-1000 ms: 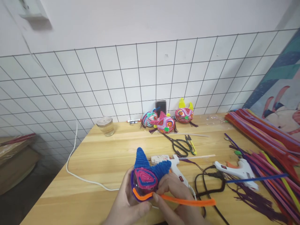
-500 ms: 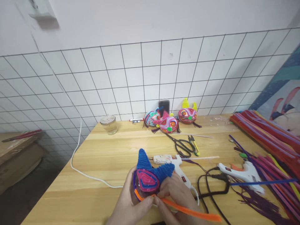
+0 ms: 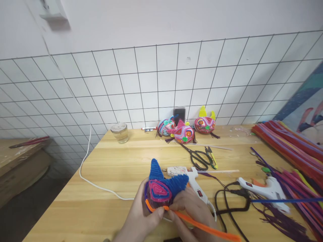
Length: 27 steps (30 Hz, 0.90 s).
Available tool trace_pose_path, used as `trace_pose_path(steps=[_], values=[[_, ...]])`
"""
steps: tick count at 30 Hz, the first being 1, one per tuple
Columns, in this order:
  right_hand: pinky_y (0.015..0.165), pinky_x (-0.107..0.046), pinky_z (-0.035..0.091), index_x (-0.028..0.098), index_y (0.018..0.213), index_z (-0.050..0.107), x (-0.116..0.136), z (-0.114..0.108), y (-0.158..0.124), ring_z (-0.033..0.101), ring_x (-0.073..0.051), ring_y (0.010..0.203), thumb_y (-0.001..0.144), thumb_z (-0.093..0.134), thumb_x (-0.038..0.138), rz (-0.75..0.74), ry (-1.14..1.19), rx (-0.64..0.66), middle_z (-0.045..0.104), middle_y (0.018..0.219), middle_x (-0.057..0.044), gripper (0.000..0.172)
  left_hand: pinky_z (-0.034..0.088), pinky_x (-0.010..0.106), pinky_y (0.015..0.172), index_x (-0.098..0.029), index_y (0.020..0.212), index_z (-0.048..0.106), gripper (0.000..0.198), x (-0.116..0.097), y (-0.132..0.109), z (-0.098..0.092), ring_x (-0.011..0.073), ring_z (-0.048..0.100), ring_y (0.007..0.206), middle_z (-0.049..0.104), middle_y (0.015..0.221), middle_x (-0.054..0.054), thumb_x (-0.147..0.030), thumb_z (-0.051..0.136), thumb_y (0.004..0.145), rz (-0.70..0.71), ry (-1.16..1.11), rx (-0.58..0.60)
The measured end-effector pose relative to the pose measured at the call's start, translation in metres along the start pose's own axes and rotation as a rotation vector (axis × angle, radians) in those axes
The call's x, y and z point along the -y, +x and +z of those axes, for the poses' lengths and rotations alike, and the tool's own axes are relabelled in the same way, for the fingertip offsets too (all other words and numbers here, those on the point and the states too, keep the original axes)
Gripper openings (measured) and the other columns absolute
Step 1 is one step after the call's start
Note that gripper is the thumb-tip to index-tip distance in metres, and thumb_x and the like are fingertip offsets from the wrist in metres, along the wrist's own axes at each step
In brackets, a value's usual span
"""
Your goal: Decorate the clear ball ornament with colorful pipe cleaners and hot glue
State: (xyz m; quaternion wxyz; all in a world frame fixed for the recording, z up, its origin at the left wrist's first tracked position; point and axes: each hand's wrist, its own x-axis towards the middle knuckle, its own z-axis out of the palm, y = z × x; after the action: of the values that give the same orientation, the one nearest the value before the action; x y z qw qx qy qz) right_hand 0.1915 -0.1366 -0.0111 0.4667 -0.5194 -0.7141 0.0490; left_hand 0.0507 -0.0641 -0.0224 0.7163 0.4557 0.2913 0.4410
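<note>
Near the table's front edge, my left hand (image 3: 142, 215) is wrapped round a small rounded craft head (image 3: 159, 192) with two blue ears and a pink and blue oval patch. My right hand (image 3: 191, 210) pinches an orange pipe cleaner (image 3: 202, 226) against the head's lower rim. One end of the orange strip lies along the rim, beside a purple strip; the other end trails to the lower right. Both thumbs meet at the rim. The underside of the head is hidden by my hands. Just behind my right hand lies a white glue gun (image 3: 195, 181).
Black scissors (image 3: 199, 159) and yellow snips (image 3: 212, 158) lie behind the glue gun. Several finished craft heads (image 3: 184, 133) stand by the wall. A lidded glass (image 3: 120, 132) is at the back left. On the right are a second glue gun (image 3: 264, 190), black cables and pipe cleaner bundles (image 3: 290, 144).
The view has shifted slightly, so the table items appear a little farther right. My hands keep the same hold, with the orange pipe cleaner still pinched at the rim.
</note>
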Motion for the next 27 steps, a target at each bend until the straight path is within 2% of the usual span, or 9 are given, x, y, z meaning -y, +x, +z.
trace_pose_path(steps=[8,13,17,21,27], values=[[0.066,-0.031,0.049,0.022,0.087,0.056,-0.006,-0.001,-0.003,0.062,-0.017,0.072,0.081,0.057,0.006,0.011,0.141,-0.034,0.063,0.076,-0.003,0.018,0.051,0.035,0.083,-0.020,0.107,0.060,0.065,-0.004,0.001,-0.004,0.0270,0.067,0.094,0.073,0.099,0.010,-0.042,0.085,0.052,-0.092,0.029,-0.040],[0.066,-0.032,0.048,0.022,0.087,0.058,-0.011,0.000,-0.006,0.062,-0.017,0.071,0.083,0.057,0.006,-0.003,0.136,-0.021,0.063,0.075,-0.003,0.016,0.051,0.038,0.086,-0.019,0.106,0.061,0.064,-0.007,0.001,-0.004,0.0289,0.066,0.097,0.074,0.100,0.011,-0.038,0.086,0.050,-0.127,-0.002,-0.066],[0.068,-0.031,0.049,0.020,0.083,0.059,-0.009,-0.001,-0.005,0.062,-0.017,0.074,0.087,0.053,0.011,0.111,0.164,0.013,0.065,0.076,-0.004,0.012,0.050,0.036,0.085,-0.020,0.105,0.062,0.063,-0.007,0.002,-0.005,0.0270,0.067,0.095,0.074,0.099,0.010,-0.037,0.087,0.050,-0.153,-0.016,-0.044],[0.071,-0.031,0.050,0.021,0.080,0.060,-0.005,-0.001,-0.003,0.063,-0.017,0.075,0.090,0.051,0.017,0.234,0.189,0.036,0.066,0.077,-0.004,0.014,0.050,0.034,0.083,-0.020,0.104,0.062,0.064,-0.006,0.002,-0.006,0.0251,0.067,0.092,0.074,0.097,0.008,-0.039,0.087,0.048,-0.141,-0.016,-0.038],[0.071,-0.029,0.050,0.022,0.082,0.061,-0.004,-0.004,-0.005,0.064,-0.017,0.076,0.089,0.052,0.016,0.201,0.182,0.075,0.068,0.079,-0.003,0.013,0.050,0.035,0.085,-0.019,0.106,0.060,0.065,-0.004,0.003,-0.008,0.0265,0.066,0.097,0.074,0.099,0.009,-0.037,0.087,0.049,-0.151,-0.032,-0.020]])
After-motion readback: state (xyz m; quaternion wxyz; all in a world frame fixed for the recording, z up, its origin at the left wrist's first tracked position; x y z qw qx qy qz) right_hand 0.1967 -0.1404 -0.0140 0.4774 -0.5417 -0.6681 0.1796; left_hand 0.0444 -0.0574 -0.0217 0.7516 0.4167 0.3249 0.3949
